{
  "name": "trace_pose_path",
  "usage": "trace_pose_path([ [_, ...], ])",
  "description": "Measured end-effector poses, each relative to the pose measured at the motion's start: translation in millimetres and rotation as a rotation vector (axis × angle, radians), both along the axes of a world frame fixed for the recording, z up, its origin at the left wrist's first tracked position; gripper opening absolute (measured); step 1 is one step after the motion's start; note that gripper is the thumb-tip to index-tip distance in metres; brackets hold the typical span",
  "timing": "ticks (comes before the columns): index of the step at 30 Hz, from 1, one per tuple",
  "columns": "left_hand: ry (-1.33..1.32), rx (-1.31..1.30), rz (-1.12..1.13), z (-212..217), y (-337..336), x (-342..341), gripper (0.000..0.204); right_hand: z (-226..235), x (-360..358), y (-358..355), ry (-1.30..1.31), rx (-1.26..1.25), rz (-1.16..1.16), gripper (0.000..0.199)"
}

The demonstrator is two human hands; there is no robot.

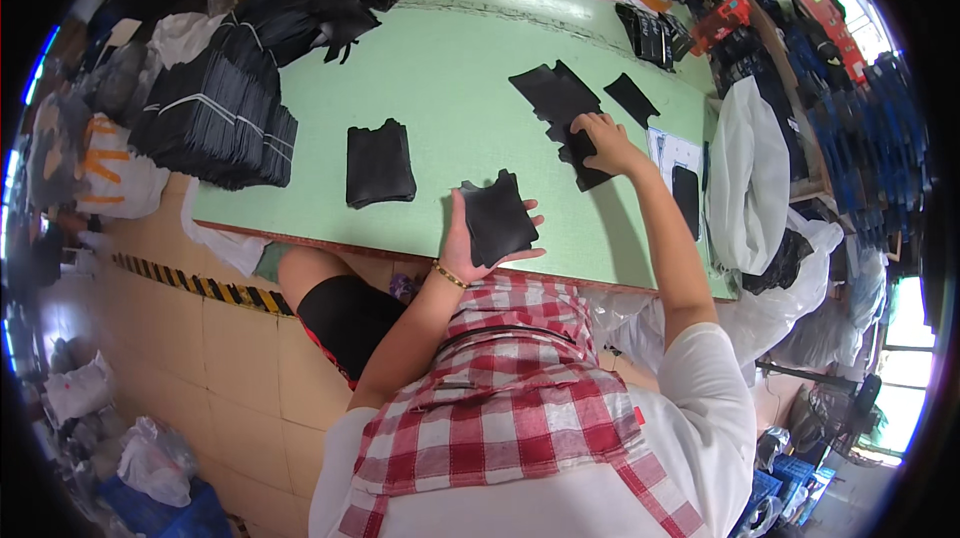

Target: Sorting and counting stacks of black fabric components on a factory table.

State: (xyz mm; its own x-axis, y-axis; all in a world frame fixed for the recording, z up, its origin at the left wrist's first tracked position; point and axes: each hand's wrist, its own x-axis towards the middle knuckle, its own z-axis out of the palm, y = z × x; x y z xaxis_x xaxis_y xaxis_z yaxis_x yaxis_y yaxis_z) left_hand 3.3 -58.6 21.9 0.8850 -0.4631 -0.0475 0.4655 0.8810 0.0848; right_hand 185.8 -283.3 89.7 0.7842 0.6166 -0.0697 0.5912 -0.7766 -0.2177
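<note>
Black cut pieces (495, 221) rest stacked in the left hand (470, 243) at the green worktop's (450, 88) near edge. The right hand (600, 143) grasps another loose piece (560, 103) toward the right edge. One finished pile (378, 164) lies nearby; several pieces remain ungathered.

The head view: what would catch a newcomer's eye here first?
The left hand holds a small stack of flat black leather-like pieces over the near edge of the pale green worktable. The right hand presses on more loose black cut pieces farther right. A big bundled heap of black pieces fills the table's left end.
</note>
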Motion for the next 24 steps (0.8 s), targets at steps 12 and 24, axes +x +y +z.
trace_pose_path([
  [12,0.007,-0.115,-0.035,7,2,0,0.089,-11,-23,-36,0.278,0.272,-0.454,0.037],
  [24,-0.006,-0.092,-0.033,2,6,0,0.090,-31,-98,-20,-0.237,0.634,-0.511,0.022],
])
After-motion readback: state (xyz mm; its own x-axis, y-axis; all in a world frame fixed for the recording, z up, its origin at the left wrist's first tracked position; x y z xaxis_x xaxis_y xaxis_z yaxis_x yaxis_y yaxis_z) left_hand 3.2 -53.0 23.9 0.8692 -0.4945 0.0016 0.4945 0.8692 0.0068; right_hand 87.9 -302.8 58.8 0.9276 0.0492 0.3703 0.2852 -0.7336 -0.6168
